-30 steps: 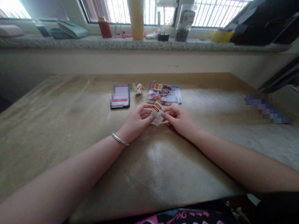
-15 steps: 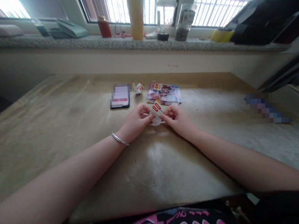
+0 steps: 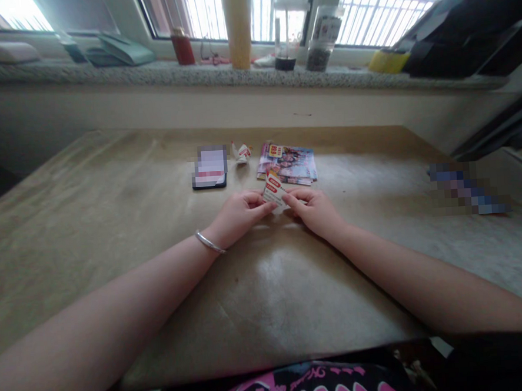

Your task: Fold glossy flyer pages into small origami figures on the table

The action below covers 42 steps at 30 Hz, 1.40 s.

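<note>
A small folded piece of white paper (image 3: 273, 191) with red printed labels and a coloured upper edge is held up between both hands, just above the table. My left hand (image 3: 243, 214) pinches its lower left part between thumb and fingers; a silver bangle circles that wrist. On the other side, my right hand (image 3: 314, 210) is closed on the paper's right edge, thumb in front. The fingertips behind the paper are hidden. Just beyond it lies a stack of glossy printed leaflets (image 3: 292, 163). A crumpled or folded white-and-red paper (image 3: 242, 154) lies left of the stack.
A phone-like device (image 3: 210, 168) with a blurred screen lies on the pale table (image 3: 164, 207). At the far right is a blurred bluish object (image 3: 466, 190). Bottles and jars stand on the speckled windowsill (image 3: 138, 73), with a black bag-like object (image 3: 458, 30) at its right.
The paper has turned slightly and tilted left. The right hand's thumb has shifted over its right edge, and both hands have lowered a little. Other things have stayed put.
</note>
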Each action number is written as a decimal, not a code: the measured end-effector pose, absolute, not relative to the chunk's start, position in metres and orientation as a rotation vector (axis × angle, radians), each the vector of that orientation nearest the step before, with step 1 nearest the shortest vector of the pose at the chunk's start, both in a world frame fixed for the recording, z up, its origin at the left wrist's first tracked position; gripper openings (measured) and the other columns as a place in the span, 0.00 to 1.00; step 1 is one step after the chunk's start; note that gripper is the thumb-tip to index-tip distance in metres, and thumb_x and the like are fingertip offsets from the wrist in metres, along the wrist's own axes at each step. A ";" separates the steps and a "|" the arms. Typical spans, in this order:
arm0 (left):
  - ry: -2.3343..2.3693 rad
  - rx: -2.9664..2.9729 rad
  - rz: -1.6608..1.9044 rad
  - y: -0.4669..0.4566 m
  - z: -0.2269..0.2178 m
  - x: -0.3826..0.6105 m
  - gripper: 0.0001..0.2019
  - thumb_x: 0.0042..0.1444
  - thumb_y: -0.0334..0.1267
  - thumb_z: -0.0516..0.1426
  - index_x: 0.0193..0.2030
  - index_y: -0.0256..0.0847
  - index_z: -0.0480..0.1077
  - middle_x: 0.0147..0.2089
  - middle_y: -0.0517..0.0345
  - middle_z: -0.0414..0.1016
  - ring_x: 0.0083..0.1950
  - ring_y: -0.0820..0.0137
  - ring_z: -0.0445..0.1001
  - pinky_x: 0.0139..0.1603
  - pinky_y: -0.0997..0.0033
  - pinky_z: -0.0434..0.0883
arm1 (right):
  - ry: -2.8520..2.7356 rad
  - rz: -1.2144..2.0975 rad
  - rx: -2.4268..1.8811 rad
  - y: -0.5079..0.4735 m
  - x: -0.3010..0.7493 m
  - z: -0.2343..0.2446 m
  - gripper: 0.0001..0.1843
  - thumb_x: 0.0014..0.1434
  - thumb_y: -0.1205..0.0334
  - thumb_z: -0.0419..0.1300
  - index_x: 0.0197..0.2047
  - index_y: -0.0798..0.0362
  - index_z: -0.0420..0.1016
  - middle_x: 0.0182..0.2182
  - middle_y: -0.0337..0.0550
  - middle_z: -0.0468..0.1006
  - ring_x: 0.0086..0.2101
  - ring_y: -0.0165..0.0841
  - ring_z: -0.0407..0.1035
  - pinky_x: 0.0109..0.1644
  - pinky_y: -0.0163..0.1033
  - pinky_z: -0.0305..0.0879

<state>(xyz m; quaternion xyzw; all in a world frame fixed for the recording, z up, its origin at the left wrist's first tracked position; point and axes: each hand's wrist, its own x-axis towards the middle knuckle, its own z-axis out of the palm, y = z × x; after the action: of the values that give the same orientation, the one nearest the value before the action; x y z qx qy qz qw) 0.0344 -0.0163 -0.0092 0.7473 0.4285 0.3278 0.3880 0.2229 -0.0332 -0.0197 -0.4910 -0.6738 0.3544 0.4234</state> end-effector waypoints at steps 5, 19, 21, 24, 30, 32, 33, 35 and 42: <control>1.036 1.840 0.825 -0.015 -0.010 0.036 0.12 0.53 0.41 0.59 0.40 0.36 0.77 0.43 0.53 0.79 0.43 0.67 0.76 0.47 0.68 0.70 | -1.647 0.878 -1.277 -0.034 0.222 -0.019 0.15 0.55 0.51 0.58 0.31 0.54 0.78 0.34 0.44 0.80 0.33 0.32 0.71 0.34 0.36 0.65; 1.137 1.690 0.893 -0.021 -0.006 0.041 0.11 0.51 0.43 0.61 0.34 0.36 0.76 0.37 0.54 0.80 0.38 0.67 0.76 0.41 0.69 0.70 | -1.399 1.029 -1.365 -0.036 0.211 -0.016 0.16 0.47 0.49 0.63 0.23 0.53 0.70 0.18 0.35 0.70 0.20 0.26 0.59 0.24 0.34 0.54; 1.177 1.724 0.885 -0.021 -0.006 0.040 0.12 0.52 0.44 0.60 0.33 0.36 0.76 0.35 0.54 0.80 0.37 0.67 0.75 0.38 0.69 0.70 | -1.387 1.053 -1.359 -0.036 0.211 -0.016 0.15 0.47 0.50 0.64 0.23 0.53 0.71 0.19 0.36 0.72 0.21 0.26 0.61 0.25 0.34 0.55; 1.179 1.722 0.895 -0.020 -0.007 0.039 0.11 0.52 0.43 0.60 0.33 0.35 0.76 0.35 0.54 0.80 0.37 0.67 0.75 0.38 0.70 0.69 | -1.396 1.058 -1.360 -0.036 0.211 -0.017 0.13 0.45 0.52 0.65 0.24 0.54 0.72 0.22 0.38 0.75 0.23 0.27 0.65 0.28 0.34 0.59; 1.116 1.640 0.929 -0.019 -0.009 0.041 0.10 0.49 0.42 0.62 0.31 0.36 0.75 0.36 0.54 0.80 0.39 0.66 0.76 0.41 0.69 0.71 | -1.479 0.986 -1.379 -0.035 0.211 -0.018 0.13 0.49 0.52 0.63 0.25 0.54 0.73 0.24 0.40 0.77 0.24 0.29 0.67 0.31 0.35 0.62; 1.124 1.643 0.934 -0.020 -0.009 0.042 0.10 0.49 0.42 0.62 0.31 0.36 0.75 0.35 0.54 0.80 0.37 0.67 0.76 0.40 0.70 0.71 | -1.513 0.950 -1.378 -0.035 0.210 -0.018 0.13 0.50 0.52 0.62 0.25 0.54 0.73 0.24 0.40 0.77 0.24 0.29 0.67 0.30 0.35 0.61; 1.132 1.654 0.938 -0.020 -0.009 0.042 0.10 0.49 0.43 0.62 0.31 0.36 0.75 0.34 0.54 0.79 0.36 0.68 0.76 0.39 0.71 0.71 | -1.526 0.937 -1.376 -0.035 0.210 -0.018 0.13 0.50 0.53 0.62 0.24 0.54 0.73 0.23 0.40 0.77 0.24 0.29 0.67 0.30 0.35 0.61; 1.143 1.683 0.942 -0.021 -0.009 0.042 0.11 0.50 0.43 0.61 0.31 0.36 0.75 0.33 0.54 0.79 0.35 0.68 0.75 0.36 0.72 0.70 | -1.541 0.917 -1.372 -0.035 0.210 -0.019 0.13 0.51 0.52 0.61 0.24 0.54 0.72 0.23 0.39 0.77 0.24 0.29 0.67 0.30 0.35 0.62; 1.156 1.695 0.903 -0.019 -0.009 0.043 0.09 0.50 0.41 0.61 0.31 0.35 0.75 0.32 0.55 0.79 0.34 0.69 0.75 0.35 0.73 0.69 | -1.580 0.877 -1.399 -0.035 0.211 -0.020 0.10 0.51 0.55 0.62 0.27 0.54 0.75 0.27 0.43 0.80 0.28 0.33 0.71 0.34 0.37 0.65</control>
<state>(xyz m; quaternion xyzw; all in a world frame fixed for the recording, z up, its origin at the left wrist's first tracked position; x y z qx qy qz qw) 0.0434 -0.0194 -0.0095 0.6808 0.4642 0.3629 0.4351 0.2113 -0.0354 -0.0205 -0.5571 -0.6289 0.3490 0.4152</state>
